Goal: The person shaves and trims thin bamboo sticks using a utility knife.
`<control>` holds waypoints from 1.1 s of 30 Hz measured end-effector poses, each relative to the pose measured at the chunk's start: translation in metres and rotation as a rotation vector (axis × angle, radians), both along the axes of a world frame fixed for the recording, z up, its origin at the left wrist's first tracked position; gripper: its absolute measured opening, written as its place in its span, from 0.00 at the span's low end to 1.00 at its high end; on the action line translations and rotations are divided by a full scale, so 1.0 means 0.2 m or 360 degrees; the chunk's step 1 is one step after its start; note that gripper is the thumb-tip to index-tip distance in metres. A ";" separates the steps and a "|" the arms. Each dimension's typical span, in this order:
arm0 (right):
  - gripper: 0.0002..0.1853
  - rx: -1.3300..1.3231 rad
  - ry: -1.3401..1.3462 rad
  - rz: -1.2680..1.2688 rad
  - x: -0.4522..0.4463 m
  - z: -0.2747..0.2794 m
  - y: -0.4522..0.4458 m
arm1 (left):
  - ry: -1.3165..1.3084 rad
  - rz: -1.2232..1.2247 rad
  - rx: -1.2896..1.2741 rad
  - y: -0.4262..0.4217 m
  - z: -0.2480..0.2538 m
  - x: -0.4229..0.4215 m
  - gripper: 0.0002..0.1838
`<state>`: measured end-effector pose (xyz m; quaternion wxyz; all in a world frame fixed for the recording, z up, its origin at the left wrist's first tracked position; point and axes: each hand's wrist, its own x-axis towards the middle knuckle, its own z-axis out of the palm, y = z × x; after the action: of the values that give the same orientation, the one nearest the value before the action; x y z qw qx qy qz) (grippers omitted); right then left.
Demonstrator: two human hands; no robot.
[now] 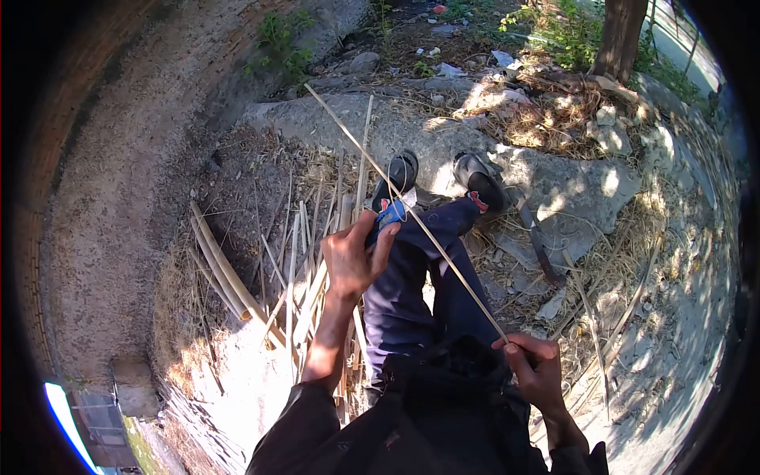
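A long thin pale strip [451,261] runs diagonally from the upper left, past my left hand, down to my right hand. My left hand [354,255] is closed around a small blue object [388,215] at the strip; what this object is I cannot make out. Between the thumb and fingers of my right hand [532,366] the strip's lower end is pinched. A thin pale loop shows beside the blue object. Below the strip are my legs in dark trousers [404,293] and my dark shoes [402,171].
Split pale canes [297,285] lie on the ground left of my legs, with thicker curved poles [226,265] farther left. A dark curved tool [540,247] rests by the stone slab [586,190] on the right. A tree trunk [621,39] stands at the upper right.
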<state>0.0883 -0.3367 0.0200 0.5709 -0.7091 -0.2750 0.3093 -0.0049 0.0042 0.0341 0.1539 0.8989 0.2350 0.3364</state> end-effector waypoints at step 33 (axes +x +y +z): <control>0.13 -0.0521 -0.0786 -0.1210 0.73 -0.99 -0.47 | -0.0274 0.0315 -0.1654 0.98 -0.94 -0.34 0.30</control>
<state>0.2341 -0.4301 -0.1772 0.4420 -0.8922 -0.0713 -0.0598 -0.0727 0.1999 -0.1536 0.5649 0.6469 0.4407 0.2610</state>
